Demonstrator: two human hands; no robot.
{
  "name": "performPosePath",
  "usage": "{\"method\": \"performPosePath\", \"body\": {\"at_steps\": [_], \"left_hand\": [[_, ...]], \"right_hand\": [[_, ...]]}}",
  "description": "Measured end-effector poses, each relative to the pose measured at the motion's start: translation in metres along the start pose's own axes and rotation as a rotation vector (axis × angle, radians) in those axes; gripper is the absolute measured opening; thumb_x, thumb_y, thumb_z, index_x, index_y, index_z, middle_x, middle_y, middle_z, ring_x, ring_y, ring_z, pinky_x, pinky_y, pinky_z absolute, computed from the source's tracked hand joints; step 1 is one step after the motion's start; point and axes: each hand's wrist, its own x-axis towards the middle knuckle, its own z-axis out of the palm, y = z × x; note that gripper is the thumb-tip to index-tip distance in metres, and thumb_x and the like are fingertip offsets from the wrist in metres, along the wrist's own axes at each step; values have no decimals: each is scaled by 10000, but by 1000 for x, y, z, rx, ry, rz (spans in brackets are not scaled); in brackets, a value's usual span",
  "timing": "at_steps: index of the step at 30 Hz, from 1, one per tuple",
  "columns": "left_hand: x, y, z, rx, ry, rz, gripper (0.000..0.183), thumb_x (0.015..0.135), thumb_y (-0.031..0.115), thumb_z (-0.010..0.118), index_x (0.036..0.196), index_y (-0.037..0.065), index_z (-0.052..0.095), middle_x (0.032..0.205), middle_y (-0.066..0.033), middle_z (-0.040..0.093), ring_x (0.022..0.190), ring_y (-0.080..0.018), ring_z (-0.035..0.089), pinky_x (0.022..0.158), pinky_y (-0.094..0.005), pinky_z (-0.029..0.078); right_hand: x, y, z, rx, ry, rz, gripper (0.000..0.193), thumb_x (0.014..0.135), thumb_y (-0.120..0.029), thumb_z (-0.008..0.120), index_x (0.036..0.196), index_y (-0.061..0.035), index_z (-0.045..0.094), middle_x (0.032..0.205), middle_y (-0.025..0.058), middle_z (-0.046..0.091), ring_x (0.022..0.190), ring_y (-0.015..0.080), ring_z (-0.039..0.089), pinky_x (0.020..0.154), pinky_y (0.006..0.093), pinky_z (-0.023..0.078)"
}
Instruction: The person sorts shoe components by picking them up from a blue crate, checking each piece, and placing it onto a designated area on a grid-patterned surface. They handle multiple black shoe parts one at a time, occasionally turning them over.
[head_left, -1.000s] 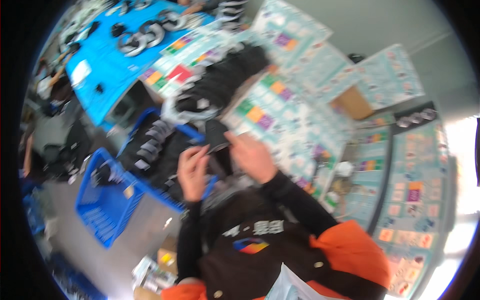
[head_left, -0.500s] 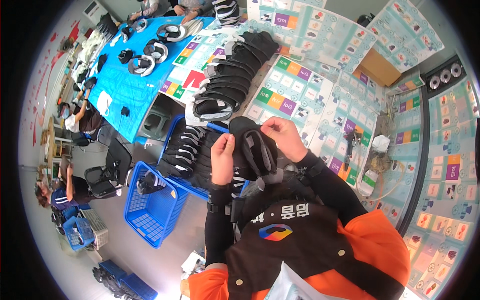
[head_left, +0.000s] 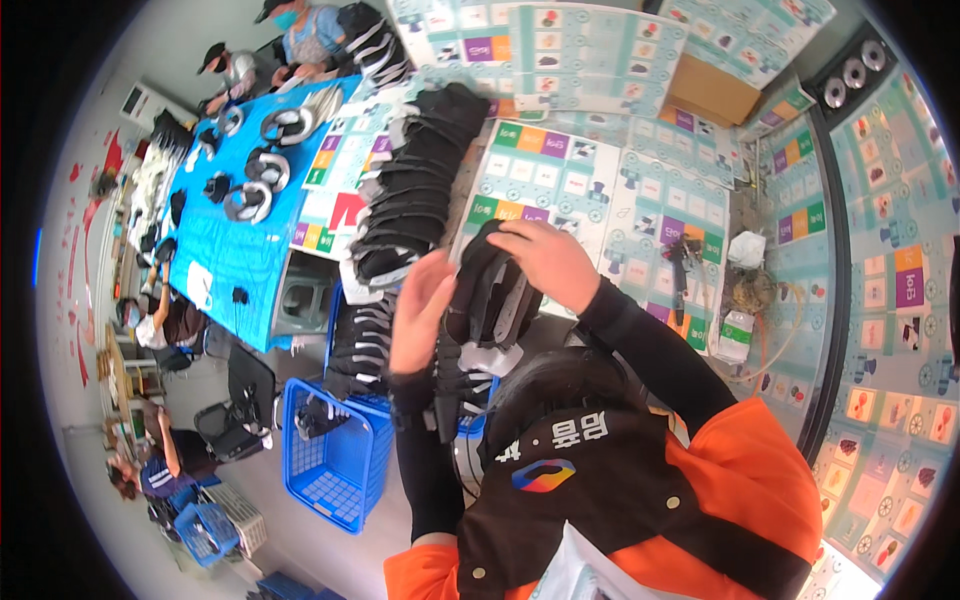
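— What's spread over the desk (head_left: 610,200)?

— Printed sheets, and a long row of black pieces (head_left: 410,190) overlapping like tiles. Blue baskets (head_left: 335,465) stand below its edge.

— And the person in the orange vest?

— Holding one black padded headset (head_left: 490,300) up between chest and desk. The right hand (head_left: 548,262) lies over its top, fingers curled round the shell. The left hand (head_left: 418,312) rests flat against its side, fingers straight and together, not pinching.

— Heavy, would you say?

— Light, I'd guess: stiff shell, soft padding, floppy straps hanging beneath. Best gripped by the shell, since the straps would slip and swing.
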Motion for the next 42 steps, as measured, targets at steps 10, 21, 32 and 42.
{"method": "performPosePath", "body": {"at_steps": [10, 21, 32, 42], "left_hand": [[-11, -76, 44, 274, 38, -56, 824, 895, 63, 748, 1591, -18, 314, 1622, -204, 364, 1517, -265, 324, 1211, -357, 270], [128, -30, 141, 1090, -53, 442, 166, 863, 108, 751, 934, -26, 681, 901, -176, 665, 837, -396, 652, 722, -428, 517], [190, -123, 196, 1212, -315, 428, 202, 871, 233, 753, 860, 43, 683, 853, -146, 693, 852, -372, 656, 738, -459, 529], [189, -129, 207, 1231, -374, 468, 260, 875, 274, 752, 829, 26, 689, 841, -172, 686, 813, -395, 664, 712, -496, 518]], "right_hand": [[-70, 128, -5, 392, 295, 590, 225, 937, 13, 611, 1152, -22, 666, 1036, 217, 707, 946, 416, 683, 802, 420, 547], [-224, 270, 18, -120, 58, 767, 549, 854, -212, 759, 1293, 39, 548, 1311, 246, 531, 1242, 423, 496, 1071, 499, 426], [-296, 354, 27, -748, 122, 1179, 815, 748, -192, 863, 1389, 52, 423, 1378, 225, 472, 1210, 408, 504, 1028, 490, 474], [-278, 351, 37, -778, 75, 1289, 463, 817, -138, 747, 1158, 48, 494, 1184, 196, 563, 1187, 374, 546, 941, 366, 563]]}}
